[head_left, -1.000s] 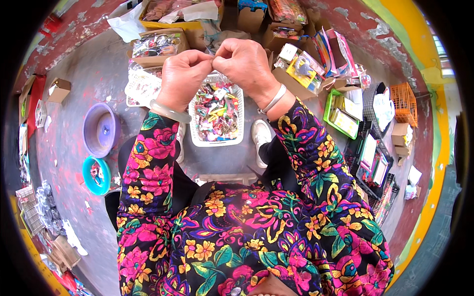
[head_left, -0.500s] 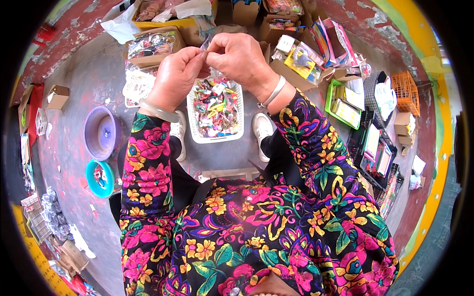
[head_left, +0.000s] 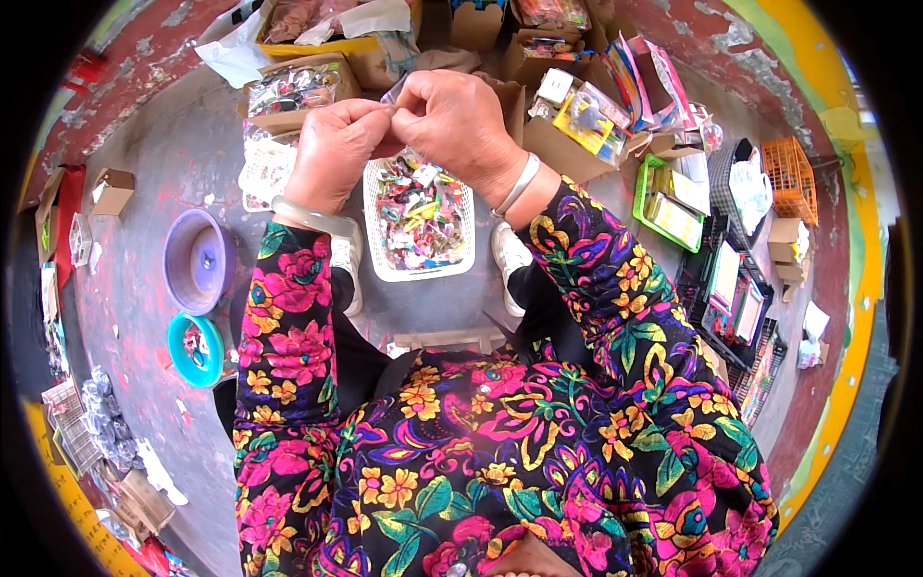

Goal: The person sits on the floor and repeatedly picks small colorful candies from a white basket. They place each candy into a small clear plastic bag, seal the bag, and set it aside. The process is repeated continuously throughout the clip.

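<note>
My left hand (head_left: 336,149) and my right hand (head_left: 457,125) meet above the far end of a white plastic basket (head_left: 425,273). Fingers and thumbs of both are pinched closed, tip to tip. A thin sliver of clear plastic film (head_left: 392,93) shows at the fingertips; most of it is hidden behind the hands, so its shape cannot be made out. Small colourful trinkets (head_left: 420,212), some in clear wrapping, fill the basket, which stands on the floor between my shoes.
Cardboard boxes of packaged goods (head_left: 298,87) line the far side. A purple basin (head_left: 199,262) and a teal bowl (head_left: 195,348) stand at left. On the right are a green tray (head_left: 670,204), black crates (head_left: 726,298) and an orange basket (head_left: 790,183).
Both hands have shifted slightly left and a little nearer to me, the right one more. The pinched fingertips remain together, and less of the clear film shows above them.
</note>
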Tool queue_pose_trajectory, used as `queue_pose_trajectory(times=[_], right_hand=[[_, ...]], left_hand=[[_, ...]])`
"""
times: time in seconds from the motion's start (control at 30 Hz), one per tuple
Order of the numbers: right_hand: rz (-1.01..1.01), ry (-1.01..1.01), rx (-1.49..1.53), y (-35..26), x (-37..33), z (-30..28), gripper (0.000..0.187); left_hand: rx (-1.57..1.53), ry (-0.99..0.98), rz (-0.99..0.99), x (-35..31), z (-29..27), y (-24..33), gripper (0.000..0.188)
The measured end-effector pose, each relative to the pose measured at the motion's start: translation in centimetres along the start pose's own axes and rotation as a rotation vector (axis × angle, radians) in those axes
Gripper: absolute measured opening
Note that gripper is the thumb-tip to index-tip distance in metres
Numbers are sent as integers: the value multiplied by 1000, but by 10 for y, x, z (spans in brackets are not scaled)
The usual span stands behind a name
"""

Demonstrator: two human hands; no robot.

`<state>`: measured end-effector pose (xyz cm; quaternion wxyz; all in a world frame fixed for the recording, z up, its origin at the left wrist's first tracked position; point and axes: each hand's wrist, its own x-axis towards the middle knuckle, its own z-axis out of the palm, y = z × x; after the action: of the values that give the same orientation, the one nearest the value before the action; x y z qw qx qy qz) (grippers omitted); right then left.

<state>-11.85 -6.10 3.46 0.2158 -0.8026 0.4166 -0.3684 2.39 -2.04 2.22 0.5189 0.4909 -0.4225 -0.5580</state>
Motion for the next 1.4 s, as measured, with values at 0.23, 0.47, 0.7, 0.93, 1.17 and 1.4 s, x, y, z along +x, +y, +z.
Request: queue_pose_trajectory(times=[0.23, 0.47, 0.7, 0.93, 1.17, 1.4], right_hand=[[152, 31, 197, -3, 4, 2, 16], [210, 78, 266, -8, 5, 1, 18], [161, 94, 191, -5, -1, 7, 13], [305, 131, 556, -8, -6, 20, 13], [96, 86, 566, 0, -5, 41, 7], [276, -65, 269, 90, -3, 63, 14]], left_hand=[[22, -19, 81, 2, -3, -4, 20], [-55, 89, -6, -4, 1, 5, 18], [-187, 126, -85, 0, 9, -6, 15], [-157, 117, -24, -1, 7, -6, 11], [-267, 257, 117, 8, -7, -9, 7], [-47, 348, 162, 3, -48, 12, 16]])
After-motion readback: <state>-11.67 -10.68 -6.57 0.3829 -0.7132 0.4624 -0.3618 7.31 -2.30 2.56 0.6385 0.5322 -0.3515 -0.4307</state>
